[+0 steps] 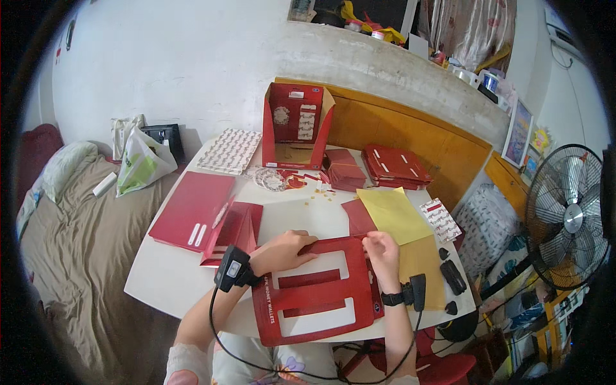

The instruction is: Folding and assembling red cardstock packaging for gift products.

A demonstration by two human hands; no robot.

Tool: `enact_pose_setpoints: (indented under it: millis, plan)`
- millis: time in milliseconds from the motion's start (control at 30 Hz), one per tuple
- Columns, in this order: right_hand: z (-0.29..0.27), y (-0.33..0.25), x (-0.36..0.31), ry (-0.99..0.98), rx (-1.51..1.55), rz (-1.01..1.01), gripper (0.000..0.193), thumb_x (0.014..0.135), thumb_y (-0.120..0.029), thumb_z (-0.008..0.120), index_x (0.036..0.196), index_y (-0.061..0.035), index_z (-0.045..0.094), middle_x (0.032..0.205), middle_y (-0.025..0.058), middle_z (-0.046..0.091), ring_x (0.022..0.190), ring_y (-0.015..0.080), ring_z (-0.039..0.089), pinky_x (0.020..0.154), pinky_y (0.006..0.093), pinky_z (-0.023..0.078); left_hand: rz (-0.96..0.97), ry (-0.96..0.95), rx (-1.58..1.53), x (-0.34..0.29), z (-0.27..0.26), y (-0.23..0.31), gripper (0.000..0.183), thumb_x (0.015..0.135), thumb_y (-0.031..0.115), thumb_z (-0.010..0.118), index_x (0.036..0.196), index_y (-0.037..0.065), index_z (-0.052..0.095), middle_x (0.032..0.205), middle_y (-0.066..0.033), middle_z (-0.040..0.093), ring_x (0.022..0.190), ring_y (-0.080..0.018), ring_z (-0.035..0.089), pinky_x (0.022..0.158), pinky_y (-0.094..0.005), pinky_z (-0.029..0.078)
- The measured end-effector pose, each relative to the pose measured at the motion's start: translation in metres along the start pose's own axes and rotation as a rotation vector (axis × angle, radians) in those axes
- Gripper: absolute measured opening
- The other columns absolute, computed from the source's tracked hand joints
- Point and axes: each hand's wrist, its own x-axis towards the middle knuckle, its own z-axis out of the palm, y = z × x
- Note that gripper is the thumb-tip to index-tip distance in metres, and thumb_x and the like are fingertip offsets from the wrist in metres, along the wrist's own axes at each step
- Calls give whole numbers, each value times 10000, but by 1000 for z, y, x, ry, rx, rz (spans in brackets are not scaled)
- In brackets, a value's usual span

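Observation:
In front of me, at the table's near edge, lies a flat red cardboard sleeve (316, 285) with two pale window areas crossed by red strips. My left hand (290, 250) is closed on its upper left edge, fingers bent over the top. At the upper right corner my right hand (383, 253) has its fingers curled together in a pinch; whatever is between the fingertips is too small to make out. Beyond the right hand lie a yellow sheet (388, 215) and a red envelope (358, 217). Left of my left hand is a stack of red folded envelopes (241, 224).
A large red card sheet (192, 205) and a patterned white sheet (230, 151) lie left. At the back stand an open red display box (297, 122) and red packets (396, 165). Small scraps (295, 179) are scattered nearby. A black fan (568, 218) stands right; cables hang from my wrists.

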Motion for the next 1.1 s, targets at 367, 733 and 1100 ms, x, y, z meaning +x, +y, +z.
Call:
enact_pose_setpoints:
  millis: [367, 733, 1100]
  plan:
    - [8, -14, -7, -497, -617, -500, 355, 789, -292, 728, 1073, -90, 658, 1038, 96, 661, 1040, 273, 591, 1040, 444, 340, 60, -187, 15, 0, 12, 1, 377, 856, 240, 635, 1124, -22, 600, 905, -211, 620, 847, -394, 611, 769, -435, 487]
    - [12, -20, -11, -491, -549, -355, 323, 742, -261, 765, 1020, -109, 699, 938, 115, 682, 921, 308, 617, 838, 391, 479, 82, -194, -42, -4, 13, 0, 346, 870, 243, 621, 1097, -18, 612, 850, -209, 630, 801, -392, 616, 747, -438, 487]
    - [14, -2, -8, -439, -578, -436, 284, 723, -276, 762, 936, -97, 702, 806, 116, 675, 798, 314, 631, 737, 403, 482, 31, -200, -44, 2, 17, -3, 230, 801, 242, 656, 923, 48, 675, 750, -172, 643, 708, -348, 633, 648, -422, 494]
